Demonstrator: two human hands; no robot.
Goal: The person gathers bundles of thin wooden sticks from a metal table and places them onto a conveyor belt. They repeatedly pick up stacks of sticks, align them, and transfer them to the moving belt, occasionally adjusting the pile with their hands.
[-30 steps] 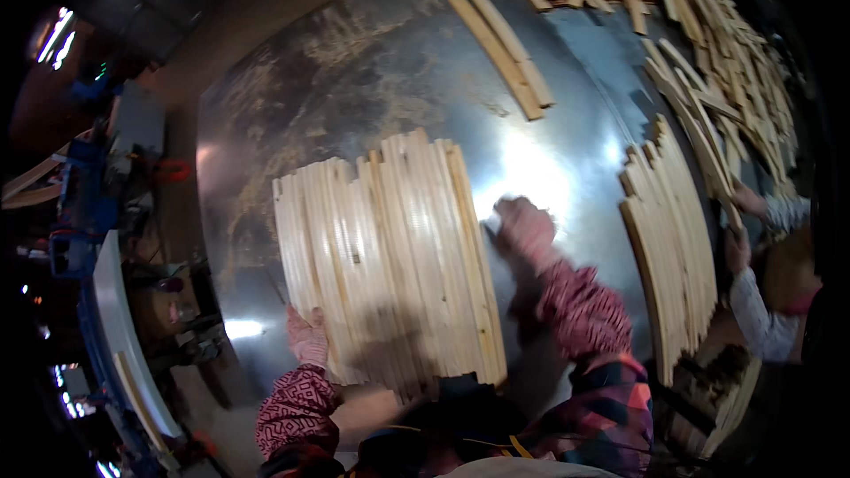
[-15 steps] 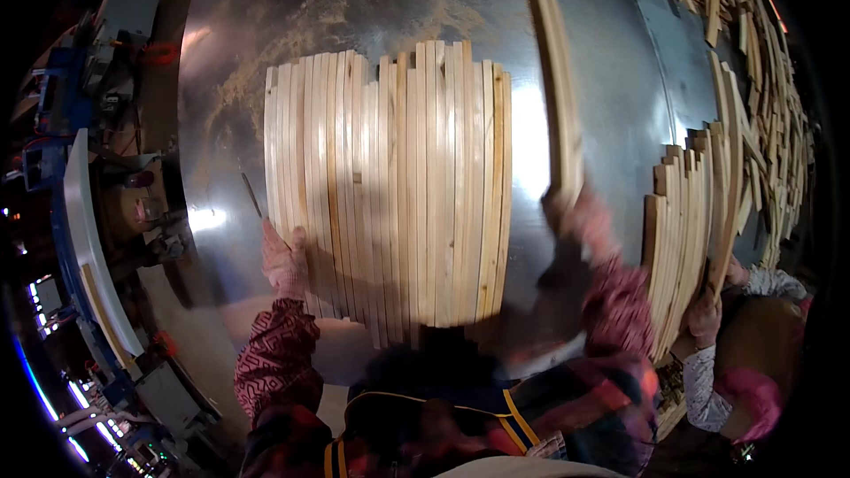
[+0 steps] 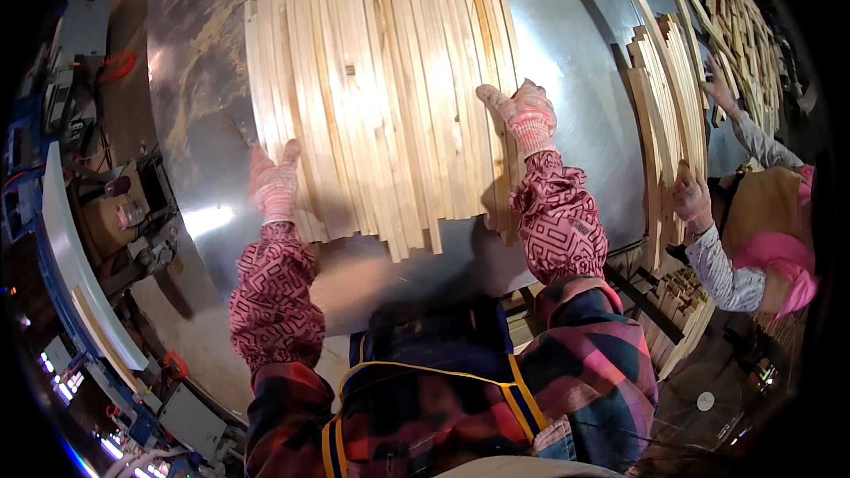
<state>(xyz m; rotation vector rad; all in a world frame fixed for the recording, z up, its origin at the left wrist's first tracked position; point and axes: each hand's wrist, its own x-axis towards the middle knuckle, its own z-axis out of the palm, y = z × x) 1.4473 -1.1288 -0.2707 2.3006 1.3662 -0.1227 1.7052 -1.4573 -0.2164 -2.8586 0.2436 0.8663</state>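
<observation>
A row of pale wooden slats [image 3: 372, 106] lies side by side on the metal table, their ends uneven. Both my hands wear pinkish knit gloves. My left hand [image 3: 274, 181] rests against the row's left edge, thumb over the outer slats and fingers stretched along the side. At the right edge, my right hand [image 3: 524, 115] grips the outermost slats, with its thumb reaching over them and its fingers partly hidden on the outer side. A thin dark stick [image 3: 237, 132] shows faintly beside my left hand.
A co-worker [image 3: 761, 221] at the right handles another stack of slats [image 3: 664, 106]. A heap of loose slats [image 3: 735, 26] spreads behind it. Machinery [image 3: 133, 221] stands off the left side of the metal table [image 3: 584, 62]. More slats [image 3: 677, 310] are stacked low at right.
My right hand has brought its slats down from the right onto the row's right edge. My view has shifted, so the row sits higher. The co-worker's one hand has reached toward the heap.
</observation>
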